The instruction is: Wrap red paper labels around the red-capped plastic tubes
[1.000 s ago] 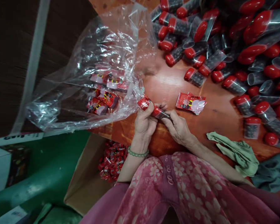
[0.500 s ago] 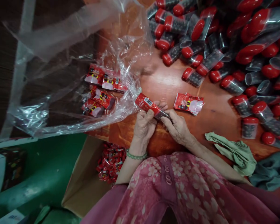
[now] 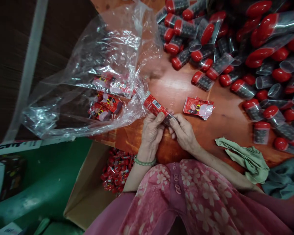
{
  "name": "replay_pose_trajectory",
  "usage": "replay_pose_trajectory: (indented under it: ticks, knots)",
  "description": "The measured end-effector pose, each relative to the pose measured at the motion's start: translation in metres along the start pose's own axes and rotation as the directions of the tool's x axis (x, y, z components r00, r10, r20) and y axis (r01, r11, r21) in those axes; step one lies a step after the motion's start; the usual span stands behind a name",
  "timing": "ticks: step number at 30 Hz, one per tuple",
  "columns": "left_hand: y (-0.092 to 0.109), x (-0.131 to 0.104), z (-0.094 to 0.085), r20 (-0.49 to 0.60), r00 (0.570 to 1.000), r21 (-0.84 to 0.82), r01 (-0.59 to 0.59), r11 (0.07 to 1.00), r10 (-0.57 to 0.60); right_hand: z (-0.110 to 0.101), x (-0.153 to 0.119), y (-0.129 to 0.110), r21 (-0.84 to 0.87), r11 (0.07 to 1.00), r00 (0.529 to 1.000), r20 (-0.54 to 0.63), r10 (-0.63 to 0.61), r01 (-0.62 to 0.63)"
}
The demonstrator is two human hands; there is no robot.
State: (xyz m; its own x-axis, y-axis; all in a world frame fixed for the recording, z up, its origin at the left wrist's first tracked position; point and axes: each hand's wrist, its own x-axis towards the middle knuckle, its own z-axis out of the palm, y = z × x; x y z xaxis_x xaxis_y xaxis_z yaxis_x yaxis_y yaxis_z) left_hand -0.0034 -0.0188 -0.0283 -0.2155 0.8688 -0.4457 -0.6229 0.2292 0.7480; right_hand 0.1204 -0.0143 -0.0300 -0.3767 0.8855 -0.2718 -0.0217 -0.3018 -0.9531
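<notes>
A red printed packet (image 3: 155, 104) with a white barcode label is held over the table's front edge. My left hand (image 3: 153, 129), with a green bead bracelet at the wrist, grips its middle, thumb on top. At its dark lower right end the fingers of my right hand (image 3: 183, 130) pinch it. Right of the hands lies a small stack of flat red packets (image 3: 199, 107). More red packets (image 3: 110, 102) lie to the left, partly under a clear plastic bag (image 3: 112, 45).
Clear tubes with red caps (image 3: 202, 81) are heaped at the back right of the wooden table (image 3: 161, 81). A green cloth (image 3: 247, 158) lies at the front right. Below the left edge stands a cardboard box (image 3: 88, 186) holding many red items (image 3: 117, 169).
The clear bag's left part has shifted right and slumped over the packets. Both hands keep hold of the red packet, with the right fingers slightly shifted.
</notes>
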Motion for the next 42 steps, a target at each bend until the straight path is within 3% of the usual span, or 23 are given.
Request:
replay_pose_trajectory:
  ticks: [4,7,9,11,14,16,19,21,23,25,27,29,31,34,36,38,42]
  knots:
    - [0.008,-0.005,0.002,0.016,1.000,0.031,0.009,0.999,-0.010,0.005,0.004,-0.001,0.274,0.941,0.977,0.138,0.164,-0.197]
    - [0.011,-0.007,0.003,0.028,0.999,0.016,0.031,0.999,-0.031,0.007,0.004,-0.004,0.321,0.908,0.960,0.167,0.226,-0.270]
    - [0.011,-0.009,0.004,0.030,0.999,-0.002,0.030,1.000,-0.030,0.009,0.002,-0.005,0.212,0.960,0.981,0.092,0.170,-0.186]
    - [0.010,-0.011,0.005,0.034,0.999,-0.017,0.029,0.999,-0.028,0.010,0.000,-0.005,-0.014,1.000,0.999,-0.033,0.018,-0.019]
    - [0.006,-0.013,0.003,0.023,0.999,-0.039,0.038,0.999,-0.037,0.010,-0.001,-0.001,-0.252,0.956,0.977,-0.111,-0.182,0.149]
    - [0.004,-0.015,0.001,0.025,0.999,-0.026,0.044,0.999,-0.044,0.009,0.001,0.002,-0.186,0.974,0.987,-0.067,-0.146,0.132]
    - [0.006,-0.017,-0.003,0.059,0.996,0.034,0.063,0.997,-0.065,0.009,0.005,0.005,0.063,0.998,0.998,0.054,0.011,-0.014]
    - [0.008,-0.019,-0.005,0.069,0.995,0.058,0.066,0.996,-0.070,0.011,0.007,0.006,0.145,0.988,0.992,0.118,0.042,-0.059]
    - [0.010,-0.020,-0.007,0.051,0.998,0.050,0.037,0.998,-0.039,0.012,0.007,0.004,0.121,0.993,0.991,0.133,-0.009,-0.008]
    - [0.012,-0.021,-0.008,0.002,0.999,0.016,-0.036,0.999,0.036,0.012,0.007,0.003,0.001,0.990,0.986,0.089,-0.143,0.144]
    - [0.012,-0.022,-0.008,-0.050,0.993,-0.015,-0.108,0.994,0.107,0.011,0.007,0.003,-0.192,0.908,0.927,0.025,-0.374,0.372]
    - [0.013,-0.025,-0.006,-0.068,0.986,-0.027,-0.153,0.988,0.151,0.008,0.008,0.005,-0.401,0.725,0.798,0.024,-0.602,0.560]
    - [0.014,-0.029,-0.002,-0.076,0.984,-0.041,-0.165,0.985,0.162,0.005,0.008,0.009,-0.556,0.543,0.691,0.080,-0.719,0.630]
    - [0.015,-0.032,0.002,-0.107,0.986,-0.066,-0.133,0.989,0.125,0.001,0.006,0.013,-0.654,0.419,0.650,0.147,-0.746,0.630]
    - [0.015,-0.032,0.003,-0.125,0.987,-0.078,-0.115,0.990,0.105,0.001,0.002,0.011,-0.632,0.437,0.660,0.160,-0.734,0.640]
    - [0.016,-0.032,0.003,-0.117,0.988,-0.085,-0.107,0.991,0.096,0.001,-0.002,0.006,-0.573,0.527,0.704,0.130,-0.698,0.628]
    - [0.018,-0.031,0.002,-0.047,0.998,-0.108,-0.050,0.993,0.045,0.001,-0.007,-0.002,-0.350,0.835,0.888,-0.019,-0.460,0.425]
